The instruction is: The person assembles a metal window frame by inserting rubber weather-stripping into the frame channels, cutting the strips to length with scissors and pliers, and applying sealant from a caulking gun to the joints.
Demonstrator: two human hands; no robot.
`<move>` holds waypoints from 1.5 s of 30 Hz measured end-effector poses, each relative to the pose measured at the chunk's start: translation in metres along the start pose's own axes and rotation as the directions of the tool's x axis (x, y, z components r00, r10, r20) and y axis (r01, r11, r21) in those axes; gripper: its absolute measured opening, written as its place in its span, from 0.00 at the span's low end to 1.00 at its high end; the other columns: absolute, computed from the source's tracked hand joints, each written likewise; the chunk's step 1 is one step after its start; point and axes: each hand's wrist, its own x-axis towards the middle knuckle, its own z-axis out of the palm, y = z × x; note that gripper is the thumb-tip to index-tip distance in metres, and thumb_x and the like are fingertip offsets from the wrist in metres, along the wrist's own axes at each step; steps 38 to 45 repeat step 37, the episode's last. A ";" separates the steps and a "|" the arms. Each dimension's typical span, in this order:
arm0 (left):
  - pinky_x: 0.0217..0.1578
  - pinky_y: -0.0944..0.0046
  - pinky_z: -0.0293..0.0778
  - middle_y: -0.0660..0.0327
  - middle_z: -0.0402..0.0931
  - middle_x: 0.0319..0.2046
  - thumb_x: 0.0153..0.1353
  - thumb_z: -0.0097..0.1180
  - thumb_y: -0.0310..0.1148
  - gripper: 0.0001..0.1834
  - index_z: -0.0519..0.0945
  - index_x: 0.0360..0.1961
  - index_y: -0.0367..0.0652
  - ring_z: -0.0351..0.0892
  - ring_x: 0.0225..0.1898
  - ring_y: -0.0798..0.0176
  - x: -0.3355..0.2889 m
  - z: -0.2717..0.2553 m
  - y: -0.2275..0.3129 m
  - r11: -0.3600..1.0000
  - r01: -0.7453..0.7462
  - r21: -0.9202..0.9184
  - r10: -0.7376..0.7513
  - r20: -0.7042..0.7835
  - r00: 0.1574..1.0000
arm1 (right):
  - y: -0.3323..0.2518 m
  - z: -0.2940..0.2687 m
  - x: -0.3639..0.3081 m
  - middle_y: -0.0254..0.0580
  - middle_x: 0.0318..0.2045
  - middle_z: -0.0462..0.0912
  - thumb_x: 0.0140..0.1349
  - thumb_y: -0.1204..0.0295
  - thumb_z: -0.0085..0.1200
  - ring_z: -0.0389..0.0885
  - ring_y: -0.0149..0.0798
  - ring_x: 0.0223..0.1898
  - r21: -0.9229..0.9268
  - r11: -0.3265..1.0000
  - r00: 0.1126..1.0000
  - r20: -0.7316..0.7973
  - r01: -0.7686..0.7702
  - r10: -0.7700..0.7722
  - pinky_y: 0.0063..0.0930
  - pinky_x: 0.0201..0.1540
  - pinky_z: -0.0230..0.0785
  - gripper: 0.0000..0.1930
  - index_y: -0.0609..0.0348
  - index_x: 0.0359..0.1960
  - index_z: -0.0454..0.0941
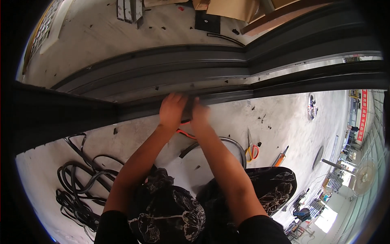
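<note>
A long dark grey metal frame (158, 65) with stepped, grooved profiles stretches across in front of me. My left hand (172, 109) is at its near rail, fingers bent over the edge. Close beside it, my right hand (200, 113) is smeared by motion. A small dark piece (188, 109) shows between the two hands, too blurred to name; the left fingers seem closed against it. Below the hands, partly hidden by my arms, a red-orange handle (186, 134) lies on the floor next to a curved black rubber strip (232, 141).
Tangled black rubber strips (75, 175) lie on the floor at left. Scissors with orange and yellow handles (252, 152) and an orange-handled tool (280, 158) are to the right of my arms. Cardboard (233, 9) lies beyond the frame; workshop equipment stands far right.
</note>
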 end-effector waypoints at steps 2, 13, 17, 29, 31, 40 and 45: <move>0.47 0.54 0.74 0.60 0.79 0.42 0.50 0.59 0.21 0.17 0.83 0.43 0.43 0.76 0.47 0.50 0.007 -0.011 -0.002 0.997 -0.043 -0.063 0.041 -0.029 0.999 | -0.004 0.004 -0.003 0.51 0.38 0.83 0.64 0.59 0.61 0.81 0.39 0.34 -0.075 0.997 1.000 -0.007 0.029 -0.029 0.36 0.36 0.74 0.23 0.75 0.41 0.78; 0.37 0.53 0.75 0.58 0.77 0.33 0.48 0.61 0.21 0.10 0.83 0.33 0.42 0.76 0.38 0.49 -0.016 -0.029 -0.039 0.997 0.069 -0.022 -0.072 -0.146 0.987 | -0.021 0.010 -0.048 0.44 0.34 0.82 0.64 0.65 0.62 0.77 0.35 0.29 0.301 0.943 0.986 0.123 -0.144 0.111 0.34 0.26 0.72 0.16 0.69 0.41 0.78; 0.37 0.53 0.74 0.59 0.77 0.32 0.48 0.60 0.22 0.09 0.82 0.33 0.43 0.76 0.37 0.50 -0.021 -0.029 -0.042 0.996 0.087 0.007 -0.085 -0.170 0.982 | -0.023 0.022 -0.056 0.43 0.34 0.82 0.64 0.66 0.61 0.78 0.35 0.30 0.289 0.935 0.977 0.120 -0.203 0.175 0.34 0.27 0.72 0.16 0.69 0.43 0.78; 0.41 0.57 0.76 0.60 0.80 0.37 0.48 0.63 0.22 0.14 0.85 0.38 0.44 0.78 0.42 0.52 -0.037 -0.055 -0.058 0.992 0.099 0.082 -0.085 -0.159 0.984 | -0.010 0.035 -0.058 0.43 0.38 0.83 0.60 0.66 0.66 0.78 0.36 0.30 0.090 0.994 0.990 0.130 -0.067 0.055 0.33 0.27 0.70 0.20 0.70 0.46 0.78; 0.42 0.58 0.76 0.60 0.80 0.38 0.47 0.63 0.22 0.15 0.85 0.39 0.44 0.78 0.42 0.52 -0.040 -0.060 -0.060 0.990 0.114 0.085 -0.097 -0.180 0.979 | -0.003 0.035 -0.054 0.43 0.38 0.83 0.60 0.66 0.66 0.78 0.35 0.29 0.140 0.988 0.992 0.120 -0.061 0.044 0.32 0.26 0.70 0.20 0.70 0.46 0.78; 0.46 0.56 0.76 0.59 0.80 0.38 0.48 0.64 0.21 0.16 0.85 0.40 0.44 0.79 0.43 0.52 -0.030 -0.065 -0.060 0.992 0.099 0.075 -0.087 -0.155 0.984 | -0.007 0.044 -0.052 0.44 0.41 0.83 0.60 0.68 0.66 0.80 0.37 0.32 0.225 0.958 0.971 0.202 -0.176 0.131 0.30 0.26 0.77 0.19 0.62 0.50 0.77; 0.46 0.56 0.76 0.59 0.80 0.38 0.48 0.64 0.21 0.16 0.85 0.40 0.44 0.79 0.43 0.52 -0.030 -0.065 -0.060 0.992 0.099 0.075 -0.087 -0.155 0.984 | -0.007 0.044 -0.052 0.44 0.41 0.83 0.60 0.68 0.66 0.80 0.37 0.32 0.225 0.958 0.971 0.202 -0.176 0.131 0.30 0.26 0.77 0.19 0.62 0.50 0.77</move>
